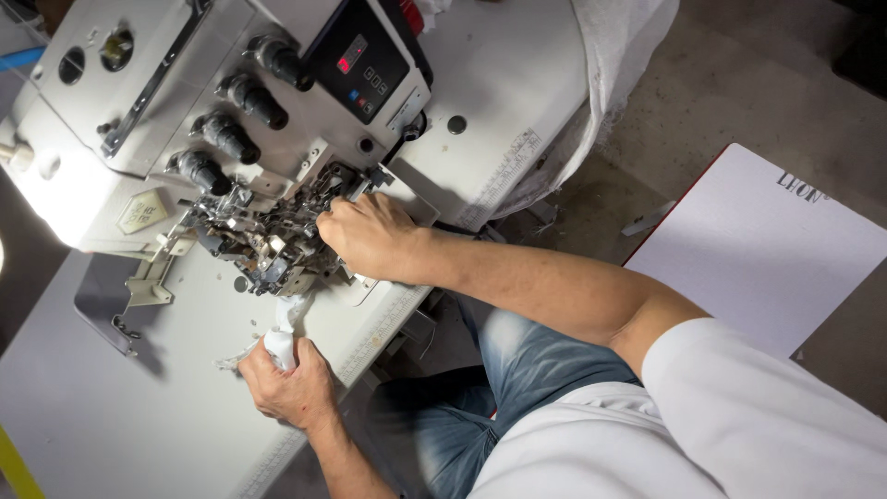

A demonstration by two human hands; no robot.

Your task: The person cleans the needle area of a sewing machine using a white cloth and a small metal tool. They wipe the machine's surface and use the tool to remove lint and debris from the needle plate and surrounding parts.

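A white overlock sewing machine stands on a white table. It has several black tension knobs and a dark control panel. My right hand reaches into the exposed metal mechanism at the machine's front, fingers curled against the parts; whether it holds anything there is hidden. My left hand rests near the table's edge, closed on a small wad of white cloth just below the mechanism.
White fabric hangs over the table's far end. A white board with a red edge lies on the concrete floor beside my legs in blue jeans. A yellow strip shows at the lower left corner.
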